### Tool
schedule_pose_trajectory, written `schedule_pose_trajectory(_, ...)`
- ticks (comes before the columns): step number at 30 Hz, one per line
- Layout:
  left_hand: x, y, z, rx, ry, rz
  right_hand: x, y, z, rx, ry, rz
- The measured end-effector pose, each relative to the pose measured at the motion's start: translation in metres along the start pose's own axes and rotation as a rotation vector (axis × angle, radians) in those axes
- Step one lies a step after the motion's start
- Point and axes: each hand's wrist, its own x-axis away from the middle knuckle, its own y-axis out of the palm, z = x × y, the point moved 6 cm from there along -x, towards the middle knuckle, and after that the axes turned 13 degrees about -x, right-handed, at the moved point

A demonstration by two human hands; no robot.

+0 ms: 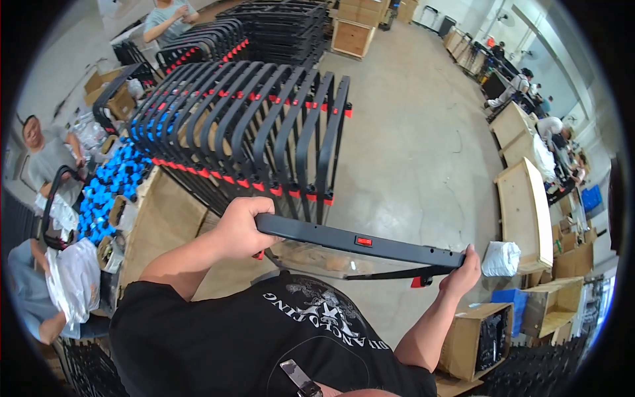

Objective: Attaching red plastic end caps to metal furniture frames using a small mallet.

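Dark grey frame is the thing I have hold of, carried across the wearer's front over the floor, its near bar sloping slightly down to the right. My left grip is wrapped around the bar's left end, and my right grip clasps the right end. A red insert sits mid-bar. I judge this to be a holding or carrying step; the next move seems to call for both ends kept firm, with care for the lower rail, which I see only partly.

Just beyond my left grip, a row of similar frames stands toward the floor's left side, the likeliest obstacle; I can't tell whether mine touches it. Blue parts lie heaped past a tan panel's left edge, near a co-worker. Along the floor's right edge I see a white package, wooden crates and an open cardboard box.
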Motion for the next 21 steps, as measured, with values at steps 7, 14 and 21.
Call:
schedule_pose_trajectory(7, -0.056, 0.018, -0.064, 0.102, 0.022, 0.066, -0.063, 0.104, -0.027, -0.011, -0.093, -0.110)
schedule_pose_trajectory(14, -0.081, 0.019, -0.103, 0.101, -0.138, 0.184, -0.116, 0.218, 0.002, 0.222, -0.052, -0.392)
schedule_pose_trajectory(21, -0.105, 0.041, -0.084, 0.114, -0.458, 0.367, -0.205, 0.340, 0.080, 0.375, -0.102, -0.763)
